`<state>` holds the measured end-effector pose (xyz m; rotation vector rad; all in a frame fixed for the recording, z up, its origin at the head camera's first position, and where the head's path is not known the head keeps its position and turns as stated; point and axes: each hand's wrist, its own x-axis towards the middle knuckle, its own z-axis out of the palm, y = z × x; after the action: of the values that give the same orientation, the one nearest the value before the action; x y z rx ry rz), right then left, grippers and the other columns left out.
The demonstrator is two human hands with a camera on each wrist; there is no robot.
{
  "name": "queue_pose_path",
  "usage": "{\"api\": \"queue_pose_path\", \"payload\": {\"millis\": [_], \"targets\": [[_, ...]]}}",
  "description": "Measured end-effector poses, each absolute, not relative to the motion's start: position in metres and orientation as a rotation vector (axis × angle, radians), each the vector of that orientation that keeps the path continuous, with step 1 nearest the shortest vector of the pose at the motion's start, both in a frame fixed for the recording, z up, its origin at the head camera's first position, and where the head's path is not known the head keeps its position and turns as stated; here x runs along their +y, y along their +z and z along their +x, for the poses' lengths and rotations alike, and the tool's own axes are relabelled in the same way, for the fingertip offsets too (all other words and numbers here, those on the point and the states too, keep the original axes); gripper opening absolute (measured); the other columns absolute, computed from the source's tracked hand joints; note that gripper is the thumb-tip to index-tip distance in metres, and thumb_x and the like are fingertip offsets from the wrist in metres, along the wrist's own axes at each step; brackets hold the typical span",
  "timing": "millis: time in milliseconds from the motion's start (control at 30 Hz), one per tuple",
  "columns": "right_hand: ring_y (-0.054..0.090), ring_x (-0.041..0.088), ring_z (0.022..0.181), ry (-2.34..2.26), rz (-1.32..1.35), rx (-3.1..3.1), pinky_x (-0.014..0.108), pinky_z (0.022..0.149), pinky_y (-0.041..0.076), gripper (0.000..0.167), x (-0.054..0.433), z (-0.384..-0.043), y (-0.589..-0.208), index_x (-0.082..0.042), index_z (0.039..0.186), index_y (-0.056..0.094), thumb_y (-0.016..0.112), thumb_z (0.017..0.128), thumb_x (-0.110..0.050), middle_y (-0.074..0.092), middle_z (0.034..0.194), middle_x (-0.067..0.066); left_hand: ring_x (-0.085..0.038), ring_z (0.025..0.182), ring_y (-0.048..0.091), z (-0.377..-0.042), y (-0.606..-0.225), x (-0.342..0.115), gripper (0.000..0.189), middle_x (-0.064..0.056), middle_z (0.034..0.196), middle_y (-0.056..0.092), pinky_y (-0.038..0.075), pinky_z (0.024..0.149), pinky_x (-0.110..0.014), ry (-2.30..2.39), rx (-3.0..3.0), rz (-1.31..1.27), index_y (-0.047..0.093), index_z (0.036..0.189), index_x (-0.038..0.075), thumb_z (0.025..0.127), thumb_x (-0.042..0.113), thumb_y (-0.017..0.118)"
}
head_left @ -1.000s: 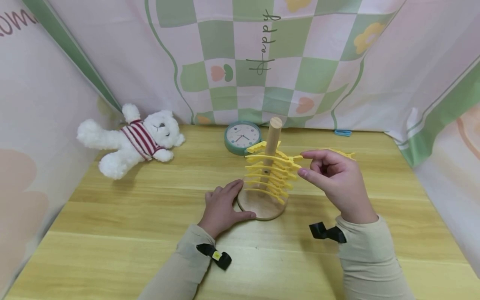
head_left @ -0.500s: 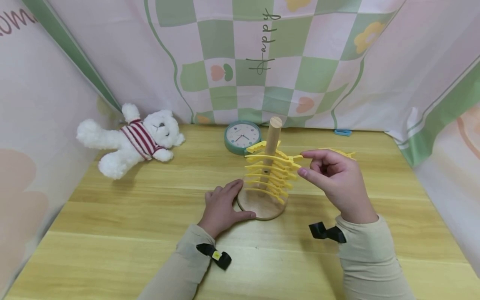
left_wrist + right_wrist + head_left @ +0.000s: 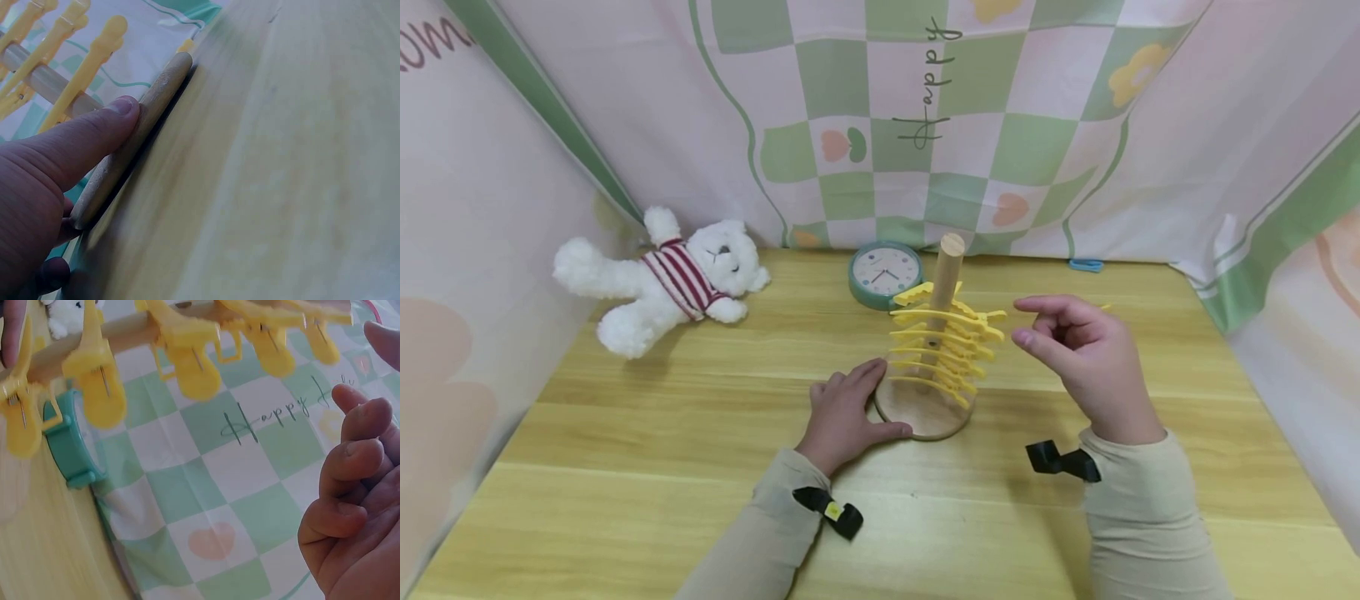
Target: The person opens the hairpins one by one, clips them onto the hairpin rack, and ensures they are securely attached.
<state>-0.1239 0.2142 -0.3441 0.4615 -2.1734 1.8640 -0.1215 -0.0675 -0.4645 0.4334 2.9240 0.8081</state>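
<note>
A wooden stand has a round base (image 3: 925, 417) and an upright post (image 3: 950, 271). Several yellow hair clips (image 3: 942, 315) are clamped one above another along the post, their handle ends pointing right. My left hand (image 3: 847, 417) holds the base at its left side, the thumb on the near rim and the fingers round the far side; the left wrist view shows that thumb against the base's edge (image 3: 159, 94). My right hand (image 3: 1086, 358) is just right of the top clip, holding nothing, thumb and index finger parted, other fingers loosely curled. In the right wrist view, a gap separates it from the clips (image 3: 194, 372).
Behind the post stands a round green clock (image 3: 883, 271). A white plush bear (image 3: 681, 279) in a striped shirt lies at the left. Past my right hand, a yellow tip (image 3: 1106, 307) shows on the table. A blue clip (image 3: 1086, 266) lies by the back curtain (image 3: 880, 208).
My right hand has let go of the top yellow hair clip and moved slightly right, its thumb and finger apart. The clip stays on the post. My left hand has not moved.
</note>
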Motion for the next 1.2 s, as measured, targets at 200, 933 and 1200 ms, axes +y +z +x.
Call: {"api": "queue_pose_path", "payload": {"millis": [200, 933, 1200], "targets": [[0.048, 0.012, 0.062, 1.853, 0.375, -2.168, 0.022, 0.052, 0.036, 0.022, 0.229, -0.132, -0.350, 0.002, 0.112, 0.072, 0.072, 0.090, 0.002, 0.061, 0.076, 0.002, -0.027, 0.118, 0.051, -0.122, -0.466, -0.067, 0.103, 0.004, 0.157, 0.041, 0.029, 0.094, -0.050, 0.798, 2.935, 0.436, 0.043, 0.154, 0.018, 0.072, 0.071, 0.076], [0.055, 0.009, 0.089, 1.520, -0.241, -2.460, 0.013, 0.069, 0.045, 0.039, 0.294, -0.166, -0.413, -0.010, 0.122, 0.068, 0.074, 0.092, -0.034, 0.062, 0.098, -0.010, -0.026, 0.120, 0.050, -0.123, -0.468, -0.067, 0.105, 0.006, 0.158, 0.040, 0.028, 0.095, -0.049, 0.783, 2.928, 0.424, 0.041, 0.155, 0.019, 0.072, 0.073, 0.075], [0.054, 0.007, 0.091, 1.420, -0.314, -2.610, 0.017, 0.070, 0.045, 0.061, 0.309, -0.171, -0.431, -0.003, 0.135, 0.060, 0.074, 0.091, -0.043, 0.060, 0.110, -0.003, -0.025, 0.119, 0.050, -0.124, -0.469, -0.067, 0.105, 0.006, 0.158, 0.040, 0.028, 0.094, -0.049, 0.791, 2.928, 0.424, 0.041, 0.155, 0.020, 0.072, 0.073, 0.075]]}}
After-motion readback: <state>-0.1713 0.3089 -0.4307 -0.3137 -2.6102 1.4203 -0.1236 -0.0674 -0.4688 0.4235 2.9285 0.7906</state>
